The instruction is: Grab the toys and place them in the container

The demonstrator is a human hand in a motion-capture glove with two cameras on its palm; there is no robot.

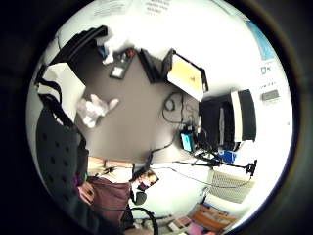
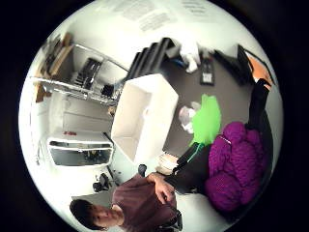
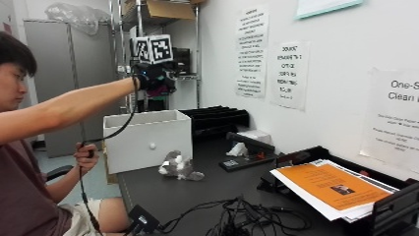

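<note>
1. A person seated at the table (image 3: 196,189) is stretching the gloved right hand (image 3: 152,76) out at shoulder height, and it is hovering above the white container (image 3: 147,140).
2. The fingers are curling round a purple knitted toy (image 2: 234,166); in the thumb side palm view it is bulging close against the palm, with a bright green toy (image 2: 206,120) just beside it. From the outside view only a dark bundle with a trace of purple and green is showing in the hand.
3. The container is standing open-topped on the table's near corner, at about 9 o'clock from the table's middle in the outside view, and it is sitting well below the raised hand.
4. A grey and white plush toy (image 3: 178,166) is lying on the table just beside the container's front wall, at roughly 4 o'clock from it.
5. The person's bare left hand (image 3: 87,156) is gripping a black cable beside the table's edge.
6. Farther along the table, a black stapler (image 3: 247,155) is lying near the wall, a tangle of cables (image 3: 242,216) is spreading at 6 o'clock, and orange-covered papers (image 3: 334,187) are resting on a black tray at 3 o'clock.
</note>
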